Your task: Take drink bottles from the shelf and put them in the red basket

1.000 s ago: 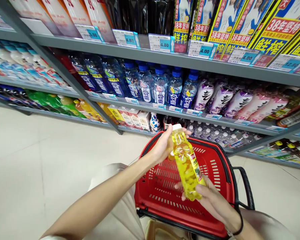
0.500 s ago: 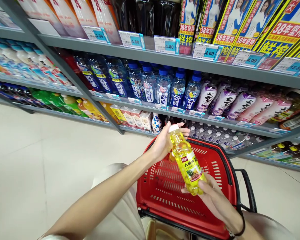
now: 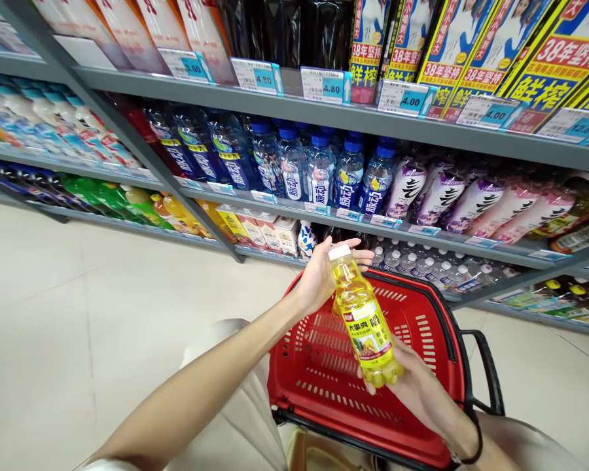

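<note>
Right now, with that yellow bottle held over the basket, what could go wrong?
The yellow bottle might slip: the left hand has its fingers stretched out by the neck rather than wrapped around it, so much of the hold may rest on the right hand near the base. If it fell, it could knock against the red basket below.

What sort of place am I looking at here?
Most likely a supermarket's drinks aisle: grey metal shelving holds rows of blue-capped, transparent plastic bottles, white-and-blue rectangular price tags line its edge, and a red slotted plastic shopping basket stands before it.
</note>
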The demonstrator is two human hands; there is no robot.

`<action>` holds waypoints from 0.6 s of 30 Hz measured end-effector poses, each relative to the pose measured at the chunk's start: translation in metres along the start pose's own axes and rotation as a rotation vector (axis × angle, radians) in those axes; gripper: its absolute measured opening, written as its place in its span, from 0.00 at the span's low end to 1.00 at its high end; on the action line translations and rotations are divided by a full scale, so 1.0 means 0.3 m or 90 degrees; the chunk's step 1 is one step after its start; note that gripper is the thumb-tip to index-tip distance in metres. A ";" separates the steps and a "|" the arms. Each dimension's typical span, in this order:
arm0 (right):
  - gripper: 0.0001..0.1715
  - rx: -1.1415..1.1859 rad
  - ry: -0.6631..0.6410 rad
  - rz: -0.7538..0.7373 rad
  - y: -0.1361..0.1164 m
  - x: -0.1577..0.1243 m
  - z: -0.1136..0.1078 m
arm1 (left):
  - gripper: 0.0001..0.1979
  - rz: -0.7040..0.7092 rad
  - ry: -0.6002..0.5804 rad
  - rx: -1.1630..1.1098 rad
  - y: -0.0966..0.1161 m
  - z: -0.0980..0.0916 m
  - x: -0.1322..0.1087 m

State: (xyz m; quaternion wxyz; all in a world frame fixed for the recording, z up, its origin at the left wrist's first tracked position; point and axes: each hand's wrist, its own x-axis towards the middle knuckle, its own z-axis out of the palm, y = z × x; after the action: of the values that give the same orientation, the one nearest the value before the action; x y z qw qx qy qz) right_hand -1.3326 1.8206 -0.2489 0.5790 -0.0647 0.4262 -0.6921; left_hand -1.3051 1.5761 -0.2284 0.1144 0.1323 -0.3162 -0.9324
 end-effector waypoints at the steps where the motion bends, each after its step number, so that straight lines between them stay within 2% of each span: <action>1: 0.21 -0.007 0.017 -0.006 0.001 0.001 -0.003 | 0.27 0.001 0.000 -0.002 0.000 -0.006 0.003; 4: 0.16 -0.006 0.063 -0.015 0.003 0.005 -0.017 | 0.27 0.002 -0.006 -0.007 -0.003 -0.020 0.009; 8: 0.18 -0.009 0.079 -0.020 -0.002 0.003 -0.032 | 0.27 0.007 -0.018 -0.011 -0.007 -0.023 0.011; 12: 0.22 -0.014 0.033 0.008 -0.004 -0.001 -0.027 | 0.26 0.009 -0.031 -0.001 -0.009 -0.014 0.007; 16: 0.28 0.040 -0.063 0.044 -0.014 0.001 -0.007 | 0.25 0.013 -0.036 0.006 -0.002 -0.015 0.006; 18: 0.25 0.058 -0.070 0.032 -0.023 0.002 0.006 | 0.25 0.024 -0.029 0.007 0.007 -0.018 0.007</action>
State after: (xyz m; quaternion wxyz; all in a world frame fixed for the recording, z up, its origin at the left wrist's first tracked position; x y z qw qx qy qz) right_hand -1.3370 1.8190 -0.2434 0.6212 -0.0653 0.3632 -0.6913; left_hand -1.3051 1.5708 -0.2316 0.1240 0.1057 -0.3261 -0.9312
